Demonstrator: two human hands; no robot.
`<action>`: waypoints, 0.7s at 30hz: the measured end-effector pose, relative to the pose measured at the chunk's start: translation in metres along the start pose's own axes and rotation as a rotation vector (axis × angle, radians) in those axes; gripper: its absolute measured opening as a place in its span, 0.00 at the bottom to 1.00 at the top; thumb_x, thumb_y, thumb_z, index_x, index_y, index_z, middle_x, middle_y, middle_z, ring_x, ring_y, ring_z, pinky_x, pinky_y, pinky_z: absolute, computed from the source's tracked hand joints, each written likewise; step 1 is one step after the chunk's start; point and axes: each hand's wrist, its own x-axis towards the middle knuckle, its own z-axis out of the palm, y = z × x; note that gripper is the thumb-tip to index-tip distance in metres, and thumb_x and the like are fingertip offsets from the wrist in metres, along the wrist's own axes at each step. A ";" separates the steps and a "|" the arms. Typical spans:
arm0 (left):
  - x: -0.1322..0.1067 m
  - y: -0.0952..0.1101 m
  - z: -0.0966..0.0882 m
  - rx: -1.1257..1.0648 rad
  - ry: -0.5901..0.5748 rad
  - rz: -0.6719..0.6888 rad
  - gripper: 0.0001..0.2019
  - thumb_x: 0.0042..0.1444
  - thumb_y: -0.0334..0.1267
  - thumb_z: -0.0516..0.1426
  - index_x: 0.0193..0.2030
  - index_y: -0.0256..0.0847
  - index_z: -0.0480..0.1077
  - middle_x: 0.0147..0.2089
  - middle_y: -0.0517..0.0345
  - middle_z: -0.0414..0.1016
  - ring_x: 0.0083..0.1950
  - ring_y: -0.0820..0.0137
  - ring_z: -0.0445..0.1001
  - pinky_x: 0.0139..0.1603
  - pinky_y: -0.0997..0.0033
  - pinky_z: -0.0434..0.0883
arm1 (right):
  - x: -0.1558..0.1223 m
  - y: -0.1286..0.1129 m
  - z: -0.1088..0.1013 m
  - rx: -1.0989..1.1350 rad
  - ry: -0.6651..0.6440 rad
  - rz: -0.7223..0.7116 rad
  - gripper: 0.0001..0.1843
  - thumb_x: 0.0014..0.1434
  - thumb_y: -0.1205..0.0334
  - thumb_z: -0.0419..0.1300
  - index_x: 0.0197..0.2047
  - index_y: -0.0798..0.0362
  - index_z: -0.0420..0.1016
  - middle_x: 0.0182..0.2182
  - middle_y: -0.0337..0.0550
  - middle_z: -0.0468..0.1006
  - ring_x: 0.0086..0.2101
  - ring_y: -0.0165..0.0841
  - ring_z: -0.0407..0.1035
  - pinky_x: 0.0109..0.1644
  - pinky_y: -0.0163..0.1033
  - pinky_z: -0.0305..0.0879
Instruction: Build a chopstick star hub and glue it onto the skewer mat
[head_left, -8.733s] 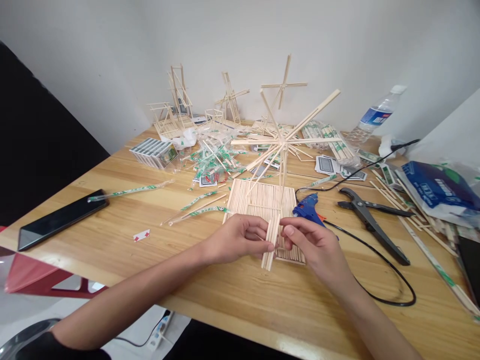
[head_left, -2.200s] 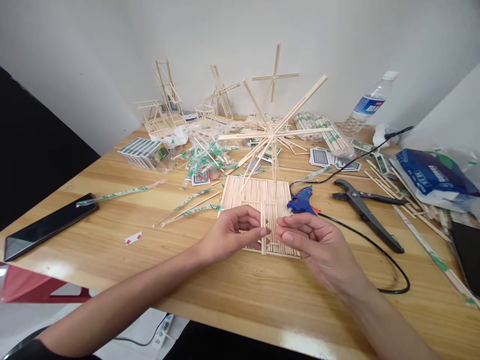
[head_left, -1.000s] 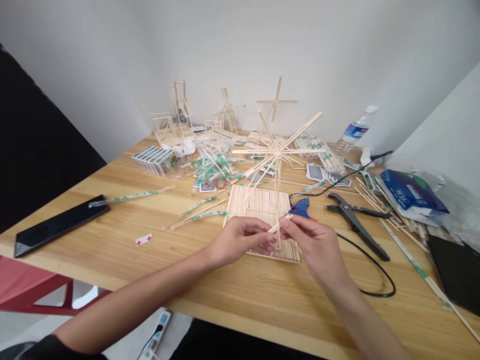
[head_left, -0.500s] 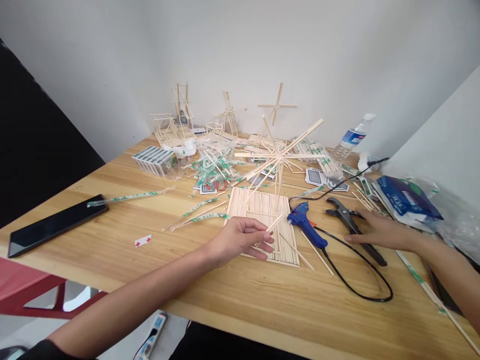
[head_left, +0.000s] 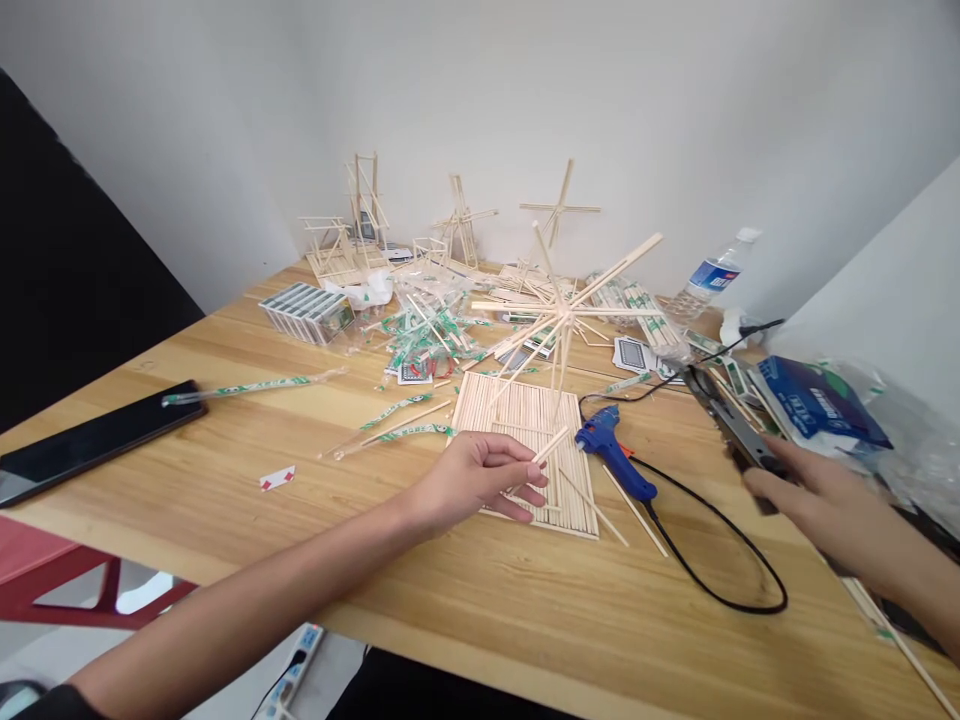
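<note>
My left hand point(head_left: 495, 480) is closed on a short wooden stick point(head_left: 551, 447), pinched between thumb and fingers above a flat mat of glued sticks point(head_left: 466, 400). My right hand point(head_left: 817, 500) grips a dark pair of cutters point(head_left: 731, 425), lifted off the table at the right, its jaws pointing away from me. A blue hot glue gun point(head_left: 619, 455) lies between the hands, its nozzle close to the mat's right edge. Loose thin sticks point(head_left: 634, 510) lie beside it. Behind the mat stands a star-shaped wheel of sticks point(head_left: 562, 312).
A phone point(head_left: 97, 440) lies at the left, near a card scrap point(head_left: 277, 478). Card packs point(head_left: 307, 310), torn wrappers point(head_left: 427, 325) and stick frames point(head_left: 364, 210) crowd the back. A water bottle point(head_left: 709, 275) and a blue package point(head_left: 821, 400) stand at the right. The glue gun's black cord point(head_left: 784, 600) loops across the table.
My right hand has taken hold of the cutters and raised them from the table. My left hand stays nearly still with the stick. The view has shifted slightly.
</note>
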 end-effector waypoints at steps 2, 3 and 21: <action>0.000 0.000 0.000 0.000 -0.021 -0.011 0.26 0.32 0.51 0.75 0.31 0.34 0.75 0.32 0.56 0.81 0.33 0.70 0.81 0.31 0.72 0.79 | -0.026 -0.027 0.011 0.139 -0.131 0.064 0.14 0.49 0.48 0.58 0.33 0.47 0.77 0.34 0.49 0.83 0.39 0.52 0.78 0.43 0.50 0.75; -0.001 0.000 0.000 0.002 -0.036 -0.018 0.25 0.32 0.50 0.75 0.31 0.34 0.75 0.32 0.56 0.81 0.33 0.70 0.81 0.31 0.72 0.80 | -0.038 -0.040 0.017 0.178 -0.213 0.080 0.15 0.50 0.46 0.58 0.33 0.47 0.77 0.33 0.47 0.83 0.38 0.50 0.78 0.42 0.47 0.76; -0.001 -0.008 -0.004 0.069 -0.140 -0.088 0.21 0.39 0.48 0.74 0.33 0.35 0.78 0.34 0.55 0.82 0.33 0.69 0.82 0.31 0.72 0.79 | -0.081 -0.090 0.043 0.148 -0.566 -0.032 0.18 0.62 0.46 0.54 0.40 0.50 0.76 0.36 0.44 0.81 0.37 0.40 0.75 0.44 0.42 0.70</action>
